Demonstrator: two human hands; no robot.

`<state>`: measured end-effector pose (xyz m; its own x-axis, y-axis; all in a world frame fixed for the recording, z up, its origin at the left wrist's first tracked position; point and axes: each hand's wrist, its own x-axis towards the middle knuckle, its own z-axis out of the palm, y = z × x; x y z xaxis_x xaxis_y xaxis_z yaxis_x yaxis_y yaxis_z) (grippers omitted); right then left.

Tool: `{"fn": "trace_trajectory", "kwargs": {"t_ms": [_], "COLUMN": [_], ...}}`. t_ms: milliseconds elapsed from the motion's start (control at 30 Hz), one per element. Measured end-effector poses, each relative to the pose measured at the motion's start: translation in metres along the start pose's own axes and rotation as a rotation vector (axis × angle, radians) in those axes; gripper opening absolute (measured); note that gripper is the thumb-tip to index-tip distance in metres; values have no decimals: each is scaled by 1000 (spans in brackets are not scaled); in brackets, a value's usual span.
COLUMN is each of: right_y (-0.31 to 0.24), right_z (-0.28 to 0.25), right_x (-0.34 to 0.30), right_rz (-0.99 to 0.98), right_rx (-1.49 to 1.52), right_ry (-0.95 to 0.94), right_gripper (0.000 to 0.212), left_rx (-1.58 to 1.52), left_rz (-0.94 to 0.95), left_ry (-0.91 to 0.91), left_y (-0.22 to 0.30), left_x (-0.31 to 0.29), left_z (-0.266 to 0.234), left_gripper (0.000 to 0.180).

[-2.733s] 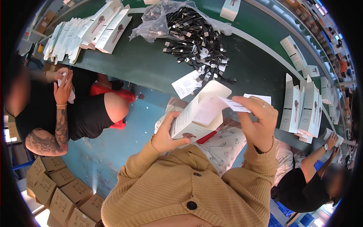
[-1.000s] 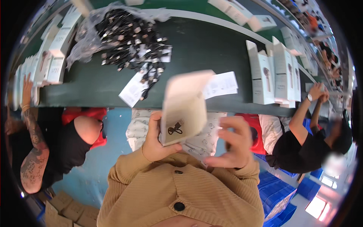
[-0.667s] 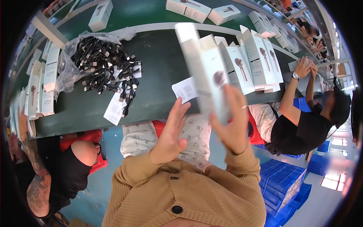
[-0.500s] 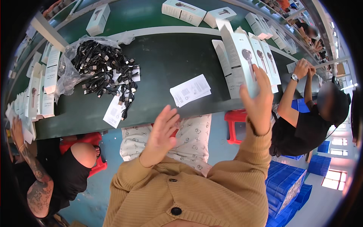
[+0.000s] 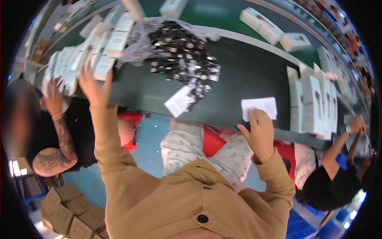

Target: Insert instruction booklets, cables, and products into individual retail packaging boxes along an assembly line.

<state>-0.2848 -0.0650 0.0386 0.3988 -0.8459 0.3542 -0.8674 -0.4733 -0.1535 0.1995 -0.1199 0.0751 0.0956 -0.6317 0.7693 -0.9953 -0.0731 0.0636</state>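
Observation:
My left hand is stretched out to the left with its fingers spread, at the near side of a row of white boxes. Whether its fingertips touch a box I cannot tell. My right hand lies over the near edge of a small stack of white printed leaflets, fingers extended and thumb apart. Several upright white boxes stand to the right of that hand. Between my hands is a heap of black USB cables, with a single leaflet at its near side.
A crumpled clear plastic bag lies against the cables. More white boxes sit on the green belt beyond the dark table. Co-workers sit on both sides; a tattooed arm reaches to the left boxes. Cardboard cartons stand on the floor.
The view has swung left. My left hand has gone out to the left boxes. My right hand has left the upright boxes on the right and come to the leaflet stack.

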Motion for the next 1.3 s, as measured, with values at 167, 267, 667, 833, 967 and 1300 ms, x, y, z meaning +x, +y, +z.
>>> {"fn": "trace_trajectory", "kwargs": {"t_ms": [167,267,667,833,967,1300], "right_y": [-5,3,21,26,23,31], "right_z": [3,1,-10,-10,-22,-54], "right_x": [-9,-6,7,2,0,18], "right_rz": [-19,-82,49,134,241,376], "right_rx": [118,188,484,478,268,706], "right_ry": [21,23,-127,13,136,257], "right_gripper": [31,24,17,11,11,12], "left_rx": [359,314,89,-228,-558,-1807], "left_rz": [-84,-228,-301,-552,-639,-1058], "left_ry": [-146,-383,-546,-467,-309,-518], "left_y": [-59,-79,-54,-71,-66,62], "left_x": [18,28,3,-33,-73,-137], "left_z": [46,50,15,-21,-77,-104], "left_gripper": [87,86,79,71,49,57]}}
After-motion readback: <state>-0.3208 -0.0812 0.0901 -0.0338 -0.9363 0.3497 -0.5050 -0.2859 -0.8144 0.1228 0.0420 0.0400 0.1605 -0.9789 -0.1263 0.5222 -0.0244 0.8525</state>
